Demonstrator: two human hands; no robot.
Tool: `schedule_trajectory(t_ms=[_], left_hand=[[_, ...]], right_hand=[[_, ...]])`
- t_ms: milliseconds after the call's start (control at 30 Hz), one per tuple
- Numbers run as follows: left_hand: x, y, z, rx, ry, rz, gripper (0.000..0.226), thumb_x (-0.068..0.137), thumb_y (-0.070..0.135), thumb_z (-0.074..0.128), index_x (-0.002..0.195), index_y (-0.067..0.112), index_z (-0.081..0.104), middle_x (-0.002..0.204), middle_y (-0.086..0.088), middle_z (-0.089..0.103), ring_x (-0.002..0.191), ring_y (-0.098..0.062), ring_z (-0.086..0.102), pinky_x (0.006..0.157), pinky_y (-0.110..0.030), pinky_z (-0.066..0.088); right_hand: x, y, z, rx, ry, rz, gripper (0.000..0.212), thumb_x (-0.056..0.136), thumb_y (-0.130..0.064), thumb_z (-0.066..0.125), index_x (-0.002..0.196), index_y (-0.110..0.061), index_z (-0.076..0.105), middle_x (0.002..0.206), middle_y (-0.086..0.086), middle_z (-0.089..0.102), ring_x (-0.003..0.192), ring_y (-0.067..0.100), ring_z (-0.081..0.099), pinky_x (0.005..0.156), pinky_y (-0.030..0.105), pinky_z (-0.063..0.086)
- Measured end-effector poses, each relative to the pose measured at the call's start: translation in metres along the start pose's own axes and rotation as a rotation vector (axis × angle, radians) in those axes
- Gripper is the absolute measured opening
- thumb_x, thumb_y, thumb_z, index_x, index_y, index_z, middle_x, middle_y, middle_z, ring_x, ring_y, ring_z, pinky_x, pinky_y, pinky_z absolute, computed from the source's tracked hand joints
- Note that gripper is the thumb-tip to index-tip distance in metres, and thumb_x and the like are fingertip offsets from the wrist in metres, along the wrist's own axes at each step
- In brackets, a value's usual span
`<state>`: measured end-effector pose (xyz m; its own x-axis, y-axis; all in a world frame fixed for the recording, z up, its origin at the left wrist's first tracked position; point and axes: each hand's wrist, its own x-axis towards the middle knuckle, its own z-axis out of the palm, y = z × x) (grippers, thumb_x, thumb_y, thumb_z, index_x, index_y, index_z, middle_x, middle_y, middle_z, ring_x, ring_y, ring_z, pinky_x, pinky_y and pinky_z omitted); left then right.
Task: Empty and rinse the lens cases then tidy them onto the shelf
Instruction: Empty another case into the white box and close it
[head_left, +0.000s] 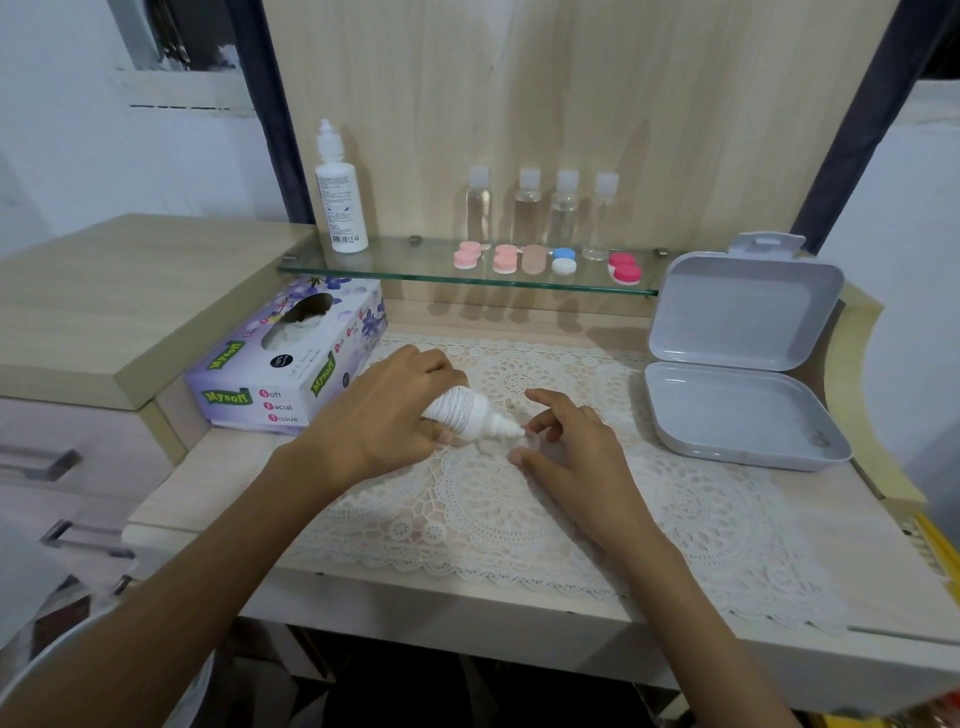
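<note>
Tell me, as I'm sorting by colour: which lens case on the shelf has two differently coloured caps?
The blue and white lens case, fourth from the left; every other case has matching caps.

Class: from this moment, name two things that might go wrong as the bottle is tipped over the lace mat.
1. The left hand tips the small white bottle with its nozzle close to the fingertips of the right hand; a hard squeeze may soak the lace mat.
2. Whatever lies under those fingertips is pale and barely visible against the lace, so it might be knocked or lost.
</note>
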<state>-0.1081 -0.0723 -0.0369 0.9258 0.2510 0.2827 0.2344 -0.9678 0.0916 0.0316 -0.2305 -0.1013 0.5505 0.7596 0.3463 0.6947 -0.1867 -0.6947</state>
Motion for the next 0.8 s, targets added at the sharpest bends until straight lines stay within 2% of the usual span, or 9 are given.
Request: schedule_trajectory(t_ms=[167,300,367,433,533,667,800], left_hand=[[-0.011,-0.008,0.016,-0.094,0.087,-0.077,0.053,0.076,0.026,0.076,0.125,0.02,0.057,0.116,0.005,0.054,0.105,-0.017,0.049,0.082,-0.027,0.033],[-0.022,-0.01,0.026,-0.265,0.242,-0.234,0.05,0.076,0.027,0.078,0.122,0.017,0.059,0.113,0.006,0.056,0.1,-0.012,0.05,0.081,-0.024,0.032],[-0.027,-0.01,0.029,-0.416,0.34,-0.327,0.046,0.077,0.025,0.077,0.119,0.016,0.059,0.109,0.007,0.057,0.094,-0.01,0.052,0.075,-0.02,0.036],[-0.03,-0.009,0.03,-0.625,0.419,-0.433,0.043,0.078,0.025,0.075,0.117,0.018,0.058,0.106,0.009,0.058,0.09,-0.005,0.054,0.069,-0.01,0.039],[-0.035,-0.01,0.033,-0.901,0.502,-0.548,0.044,0.078,0.019,0.075,0.117,0.018,0.054,0.113,0.002,0.06,0.101,-0.011,0.057,0.063,-0.007,0.046],[-0.039,-0.013,0.039,-1.029,0.548,-0.606,0.046,0.077,0.012,0.075,0.115,0.02,0.051,0.115,0.004,0.06,0.108,-0.014,0.059,0.085,-0.021,0.048],[-0.039,-0.014,0.042,-1.017,0.566,-0.623,0.045,0.079,0.011,0.074,0.114,0.023,0.049,0.118,0.002,0.059,0.108,-0.014,0.059,0.089,-0.024,0.047]], right_hand=[[0.001,0.001,0.0,0.008,-0.002,0.004,0.061,0.083,-0.027,0.071,0.137,-0.032,0.043,0.106,-0.009,0.059,0.093,-0.005,0.044,0.076,0.007,0.033],[0.0,0.001,0.001,0.021,-0.002,0.013,0.061,0.083,-0.027,0.071,0.136,-0.032,0.043,0.106,-0.009,0.058,0.093,-0.008,0.043,0.078,0.007,0.033],[0.0,0.0,0.0,0.024,0.0,0.009,0.06,0.083,-0.026,0.071,0.136,-0.031,0.044,0.105,-0.01,0.059,0.093,-0.009,0.042,0.078,0.007,0.033],[0.0,0.0,0.0,0.022,0.002,0.008,0.059,0.083,-0.026,0.071,0.136,-0.031,0.045,0.105,-0.01,0.059,0.093,-0.007,0.043,0.078,0.007,0.033],[0.0,0.0,0.0,0.019,0.005,0.014,0.058,0.083,-0.027,0.071,0.135,-0.031,0.046,0.106,-0.009,0.059,0.093,-0.006,0.044,0.079,0.007,0.033],[-0.001,-0.003,-0.001,0.007,0.005,-0.003,0.053,0.083,-0.025,0.07,0.132,-0.028,0.05,0.104,-0.009,0.06,0.096,0.001,0.045,0.078,0.007,0.032],[-0.002,-0.005,-0.002,-0.012,0.008,-0.01,0.049,0.084,-0.026,0.07,0.13,-0.026,0.053,0.103,-0.011,0.061,0.099,0.004,0.046,0.08,0.009,0.034]])
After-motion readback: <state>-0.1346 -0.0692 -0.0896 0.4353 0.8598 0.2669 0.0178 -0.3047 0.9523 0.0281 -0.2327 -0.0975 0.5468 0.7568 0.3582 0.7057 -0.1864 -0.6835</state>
